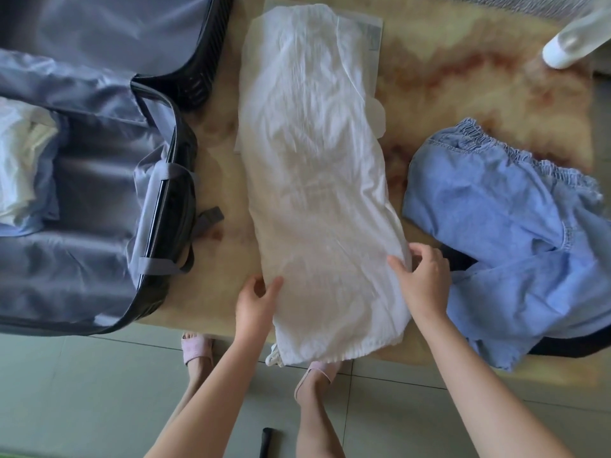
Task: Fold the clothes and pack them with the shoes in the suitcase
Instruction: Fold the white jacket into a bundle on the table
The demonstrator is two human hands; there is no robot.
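A long white garment [314, 166] lies folded lengthwise down the middle of the table, its near end hanging over the front edge. My left hand [256, 302] pinches its left edge near the front. On its right edge, my right hand [425, 279] grips the cloth with thumb on top. A light blue denim garment [502, 233] lies crumpled at the right. The open suitcase [92, 193] with grey lining sits at the left, with folded white and pale clothes [20, 163] inside. No shoes are plainly visible.
The table [463, 77] is yellowish marble with brown streaks. A flat pale sheet [375, 31] lies under the white garment's far end. A white object [568, 44] stands at the far right corner. Tiled floor and my sandalled feet [198, 348] are below.
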